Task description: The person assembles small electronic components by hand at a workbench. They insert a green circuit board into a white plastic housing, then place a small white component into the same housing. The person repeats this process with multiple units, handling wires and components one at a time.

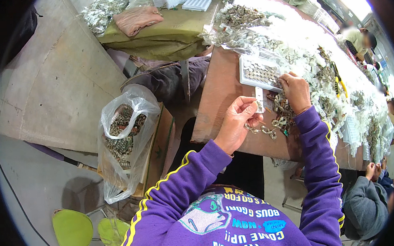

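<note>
My left hand is closed in a pinch on a small white card with a metallic piece near its lower end. Links of a shiny metallic chain lie just below those fingers. Beside the right corner of a white tray, my right hand has its fingers curled together; what they hold, if anything, is hidden. Rows of round silvery pieces fill the tray. A tangle of brownish metallic pieces lies between my hands on the brown table.
Heaps of small bagged or carded pieces cover the table's far and right side, with yellow-handled pliers among them. On my left, a clear plastic bag of metallic pieces sits on a cardboard box. Another person works at right.
</note>
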Demonstrator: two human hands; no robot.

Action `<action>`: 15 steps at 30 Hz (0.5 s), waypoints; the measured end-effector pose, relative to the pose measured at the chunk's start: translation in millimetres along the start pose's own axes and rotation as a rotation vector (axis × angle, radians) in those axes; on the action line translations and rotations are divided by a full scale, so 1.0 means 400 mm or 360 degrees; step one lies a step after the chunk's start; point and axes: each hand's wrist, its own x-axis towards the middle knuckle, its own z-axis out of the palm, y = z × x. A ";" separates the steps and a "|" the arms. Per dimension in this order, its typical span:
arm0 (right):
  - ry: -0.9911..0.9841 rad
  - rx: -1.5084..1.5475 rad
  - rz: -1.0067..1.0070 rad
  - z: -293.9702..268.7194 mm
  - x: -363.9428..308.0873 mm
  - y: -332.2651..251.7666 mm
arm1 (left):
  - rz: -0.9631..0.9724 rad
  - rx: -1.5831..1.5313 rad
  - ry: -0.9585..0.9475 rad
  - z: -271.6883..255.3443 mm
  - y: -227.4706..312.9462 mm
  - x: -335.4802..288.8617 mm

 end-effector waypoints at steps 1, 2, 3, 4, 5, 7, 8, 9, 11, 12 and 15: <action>0.0013 0.0007 -0.0005 -0.002 -0.003 0.002 | -0.0001 0.0002 -0.0003 0.000 0.001 0.000; 0.0003 0.0029 0.0006 -0.005 -0.006 0.003 | -0.0001 0.0003 -0.0006 0.001 0.001 0.000; -0.0008 0.0053 0.0014 -0.007 -0.011 0.003 | -0.0002 0.0005 -0.0006 0.001 0.000 0.000; -0.0005 0.0092 0.0002 -0.007 -0.014 0.003 | -0.0001 0.0005 -0.0004 0.001 0.001 -0.001; -0.0012 0.0109 0.0022 -0.008 -0.016 0.003 | -0.0001 0.0000 0.0000 0.001 0.001 -0.001; 0.0001 0.0179 0.0027 -0.010 -0.019 0.004 | 0.0010 0.0008 -0.0004 0.000 0.000 0.000; -0.0017 0.0187 0.0045 -0.012 -0.019 0.005 | 0.0016 0.0003 -0.0014 -0.001 -0.001 0.000; -0.0031 0.0202 0.0067 -0.015 -0.018 0.005 | 0.0012 0.0013 0.0001 -0.001 -0.003 0.000; 0.0003 0.0215 0.0094 -0.027 -0.017 -0.001 | 0.0014 0.0022 0.0014 -0.004 -0.005 0.000; 0.0051 0.0215 0.0096 -0.037 -0.014 -0.010 | 0.0004 0.0036 -0.0023 -0.005 -0.004 0.001; 0.0256 0.0268 0.0060 -0.096 -0.005 -0.049 | 0.0010 0.0080 -0.0083 -0.014 0.004 0.004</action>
